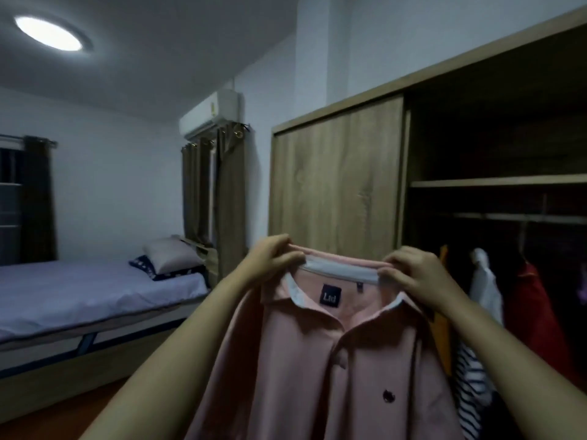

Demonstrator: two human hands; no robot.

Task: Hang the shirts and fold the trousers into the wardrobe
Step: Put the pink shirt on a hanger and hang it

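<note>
- Two hands hold one pink polo shirt (pixel 301 360) up in the air, its front turned toward us.
- Left hand (pixel 273 252): fingers curled over, pinching the left end of the collar (pixel 343 269) against the thumb.
- Right hand (pixel 413 268): same grip on the collar's right end, with the knuckles toward us.
- We note the collar is stretched flat between the two hands. A pale band runs along its back edge, and a dark square label (pixel 330 295) sits inside the neck.
- The placket is open at the top, with a dark button (pixel 388 396) lower down. The body of the shirt hangs out of the bottom of the view.
- The shirt is outside the wardrobe (pixel 336 173), in front of the wooden sliding door and the edge of the open bay.
- We cannot tell whether a hanger is inside the shirt.
- The open bay is dark. It has a shelf (pixel 495 181) above and a rail (pixel 514 216) just beneath it.
- In the bay under the rail we see a white garment (pixel 484 281) and a red garment (pixel 533 312) side by side. An orange garment (pixel 443 328) and a striped garment (pixel 473 392) are partly hidden behind the right forearm.
- To the left and well apart from the wardrobe is a bed (pixel 95 296) with a pale sheet. A grey pillow (pixel 171 252) lies on a dark patterned one.
- Curtains (pixel 228 198) hang between bed and wardrobe, with an air conditioner (pixel 209 114) above them. The ceiling light (pixel 47 33) is lit.
</note>
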